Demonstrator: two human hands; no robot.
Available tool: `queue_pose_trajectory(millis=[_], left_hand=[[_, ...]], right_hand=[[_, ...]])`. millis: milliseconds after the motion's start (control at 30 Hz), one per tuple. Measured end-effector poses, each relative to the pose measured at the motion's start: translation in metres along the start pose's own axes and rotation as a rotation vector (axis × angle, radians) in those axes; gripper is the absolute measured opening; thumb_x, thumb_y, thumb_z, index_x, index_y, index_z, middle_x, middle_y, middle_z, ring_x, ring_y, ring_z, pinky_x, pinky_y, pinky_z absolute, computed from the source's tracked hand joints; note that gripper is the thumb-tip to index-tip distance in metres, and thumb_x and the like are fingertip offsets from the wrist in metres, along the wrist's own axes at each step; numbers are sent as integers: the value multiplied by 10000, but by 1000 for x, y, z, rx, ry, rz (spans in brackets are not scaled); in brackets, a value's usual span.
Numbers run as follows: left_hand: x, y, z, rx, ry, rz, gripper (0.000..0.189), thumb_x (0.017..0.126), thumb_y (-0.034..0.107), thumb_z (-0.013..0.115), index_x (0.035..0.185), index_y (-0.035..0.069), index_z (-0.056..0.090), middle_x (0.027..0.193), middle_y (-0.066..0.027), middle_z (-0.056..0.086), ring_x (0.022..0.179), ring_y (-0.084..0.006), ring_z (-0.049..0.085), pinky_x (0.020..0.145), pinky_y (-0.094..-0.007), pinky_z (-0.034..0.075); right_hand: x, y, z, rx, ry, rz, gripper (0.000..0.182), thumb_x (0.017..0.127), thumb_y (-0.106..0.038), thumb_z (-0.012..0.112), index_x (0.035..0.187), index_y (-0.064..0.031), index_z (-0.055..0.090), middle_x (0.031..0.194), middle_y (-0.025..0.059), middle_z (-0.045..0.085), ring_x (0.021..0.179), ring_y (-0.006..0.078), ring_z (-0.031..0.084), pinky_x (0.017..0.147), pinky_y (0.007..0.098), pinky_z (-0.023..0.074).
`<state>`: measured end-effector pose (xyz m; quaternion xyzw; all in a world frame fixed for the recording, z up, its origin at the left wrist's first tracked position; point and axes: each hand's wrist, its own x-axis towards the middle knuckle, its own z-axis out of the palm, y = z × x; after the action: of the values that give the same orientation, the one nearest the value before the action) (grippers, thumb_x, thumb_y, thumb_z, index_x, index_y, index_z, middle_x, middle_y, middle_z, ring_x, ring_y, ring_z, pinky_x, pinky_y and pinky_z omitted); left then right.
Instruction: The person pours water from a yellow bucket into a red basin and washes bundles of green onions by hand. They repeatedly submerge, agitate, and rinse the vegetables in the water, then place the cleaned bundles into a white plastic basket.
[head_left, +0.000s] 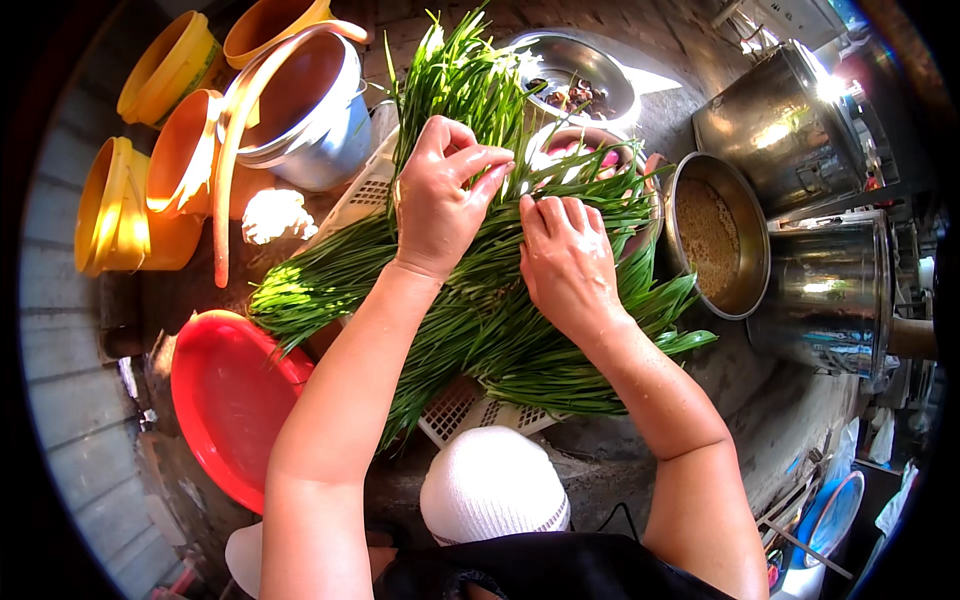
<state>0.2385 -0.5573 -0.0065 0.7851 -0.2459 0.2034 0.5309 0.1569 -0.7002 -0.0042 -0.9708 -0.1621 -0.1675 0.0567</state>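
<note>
A large heap of long green leaves, which look like garlic chives (480, 322), lies in bundles across a cream plastic crate (457, 409). My left hand (450, 187) is raised above the heap's middle, thumb and fingertips pinched together. Anything between them is too small to make out. Beside it, my right hand (570, 255) rests palm down, its fingers curled into the leaves and the fingertips hidden. Both hands look wet. Behind the leaves, partly covered by them, sits a bowl (637, 217) with pink and white pieces.
A red basin (225, 405) stands at left. Yellow buckets (169, 67) and a bluish bucket (315, 142) with an orange hose (234, 142) crowd the upper left. A metal bowl (622, 67) holds dark pieces. Right are a pan (754, 262) of brownish liquid and steel pots (780, 127).
</note>
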Motion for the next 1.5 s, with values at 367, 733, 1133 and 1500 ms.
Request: queue_pose_trajectory(millis=[367, 733, 1133, 1500], left_hand=[[-26, -2, 6, 16, -42, -212, 135, 690, 39, 735, 805, 101, 700, 759, -29, 542, 583, -172, 543, 542, -294, 449], [-34, -18, 31, 60, -64, -134, 181, 723, -17, 680, 882, 69, 698, 807, -72, 578, 683, -173, 588, 583, -268, 497], [-26, -24, 41, 141, -140, -98, 260, 689, -3, 699, 933, 80, 666, 838, -62, 552, 668, -209, 574, 597, -314, 483], [-22, -29, 34, 140, -94, -8, 133, 682, 19, 706, 804, 62, 675, 788, -79, 562, 687, -234, 595, 607, -324, 487]], right_hand=[[20, 13, -8, 68, -74, 92, 449, 771, -47, 584, 1210, -25, 487, 865, 131, 570, 832, 304, 543, 745, 395, 451], [5, 18, -6, 52, -22, 97, 175, 733, -65, 604, 890, -8, 550, 832, 132, 542, 811, 297, 532, 709, 397, 463], [-5, 19, -5, 57, -19, 93, 145, 702, -59, 602, 824, -14, 537, 815, 119, 526, 799, 277, 525, 708, 379, 456], [-6, 21, -3, 52, -23, 94, 165, 707, -74, 609, 844, -19, 535, 836, 113, 519, 813, 275, 520, 718, 379, 451]])
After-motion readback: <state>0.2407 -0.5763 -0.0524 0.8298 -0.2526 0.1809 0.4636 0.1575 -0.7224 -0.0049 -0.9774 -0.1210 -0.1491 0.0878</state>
